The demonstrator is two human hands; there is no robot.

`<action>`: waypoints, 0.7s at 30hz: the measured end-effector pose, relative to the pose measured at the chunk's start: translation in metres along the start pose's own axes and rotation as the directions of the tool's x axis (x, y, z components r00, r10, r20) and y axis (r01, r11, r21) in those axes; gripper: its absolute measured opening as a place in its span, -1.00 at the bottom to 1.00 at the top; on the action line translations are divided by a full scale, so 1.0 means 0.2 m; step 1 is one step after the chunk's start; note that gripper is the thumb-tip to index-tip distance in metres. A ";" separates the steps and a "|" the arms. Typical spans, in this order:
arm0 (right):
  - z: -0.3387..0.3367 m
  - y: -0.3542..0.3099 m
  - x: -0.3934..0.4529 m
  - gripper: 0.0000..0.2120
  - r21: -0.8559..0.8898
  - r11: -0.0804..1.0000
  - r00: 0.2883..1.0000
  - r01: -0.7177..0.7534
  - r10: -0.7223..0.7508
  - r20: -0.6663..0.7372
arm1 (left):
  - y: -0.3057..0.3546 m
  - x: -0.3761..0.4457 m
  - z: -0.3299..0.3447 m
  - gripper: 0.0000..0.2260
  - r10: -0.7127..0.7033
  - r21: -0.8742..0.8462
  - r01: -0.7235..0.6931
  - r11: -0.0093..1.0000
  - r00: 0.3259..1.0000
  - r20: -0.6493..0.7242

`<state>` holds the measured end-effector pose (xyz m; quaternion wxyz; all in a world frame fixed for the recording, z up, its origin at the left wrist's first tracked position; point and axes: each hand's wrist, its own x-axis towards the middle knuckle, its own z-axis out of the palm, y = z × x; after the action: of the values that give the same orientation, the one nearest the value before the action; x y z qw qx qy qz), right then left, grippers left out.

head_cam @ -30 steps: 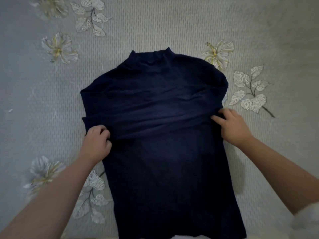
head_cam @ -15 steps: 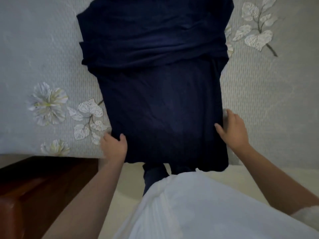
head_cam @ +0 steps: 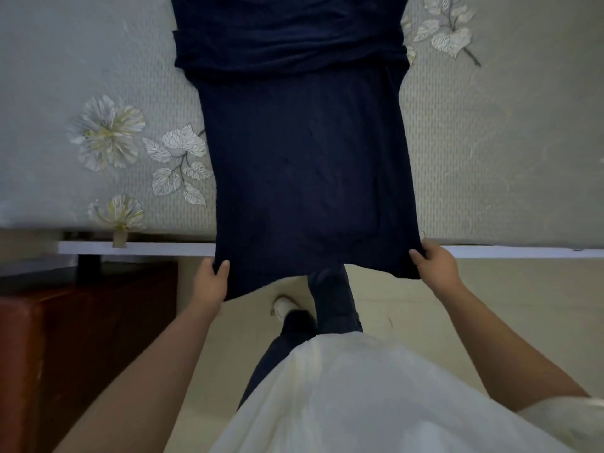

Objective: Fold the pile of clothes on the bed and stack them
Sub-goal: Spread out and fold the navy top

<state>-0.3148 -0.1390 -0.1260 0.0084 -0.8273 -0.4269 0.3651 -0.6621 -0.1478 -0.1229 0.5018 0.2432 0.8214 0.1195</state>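
Two hands hold one navy top [head_cam: 307,165] by its hem in the head view. The left hand [head_cam: 210,279] pinches the hem's left corner, thumb on top of the cloth, and the right hand [head_cam: 434,264] grips the right corner with fingers curled around it. The garment lies flat on the bed [head_cam: 490,152], its folded-in upper part toward the far side, its hem reaching past the bed's near edge. Below the bed's near left corner stands a reddish-brown wooden piece [head_cam: 81,338]. A white shirt [head_cam: 376,397] fills the bottom of the view.
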 end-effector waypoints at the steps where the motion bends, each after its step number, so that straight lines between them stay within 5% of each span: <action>1: -0.02 0.00 -0.03 -0.74 -0.019 0.999 1.000 0.031 -0.031 0.007 | -0.02 -0.04 -0.04 -0.71 0.021 0.019 -0.021 1.000 0.999 -0.030; 11: -0.19 -0.10 -0.26 -0.80 -0.526 0.850 0.956 -0.032 0.179 0.231 | -0.14 -0.35 -0.29 -0.76 0.121 0.321 -0.047 0.946 0.969 -0.217; 13: -0.25 -0.22 -0.23 -0.83 -0.332 0.940 0.966 -0.075 0.151 0.210 | -0.06 -0.35 -0.32 -0.76 0.215 0.263 -0.151 0.953 0.948 -0.234; 15: -0.33 -0.40 -0.18 -0.82 0.142 0.977 0.978 -0.161 0.139 0.157 | 0.13 -0.31 -0.33 -0.75 0.270 0.104 -0.251 0.962 0.922 -0.276; 17: -0.44 -0.60 -0.10 -0.75 0.547 0.809 0.977 -0.214 0.168 0.133 | 0.38 -0.22 -0.33 -0.76 0.210 -0.158 -0.274 0.949 0.919 -0.335; 21: -0.68 -0.92 0.17 -0.77 0.890 0.397 0.965 -0.226 0.217 0.148 | 0.94 -0.02 -0.35 -0.76 0.045 -0.671 -0.286 0.685 0.935 -0.352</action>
<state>-0.3482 0.0435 0.0138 0.3979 -0.7420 -0.0527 0.5370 -0.6691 0.0138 -0.0047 0.4091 0.0827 0.7526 0.5093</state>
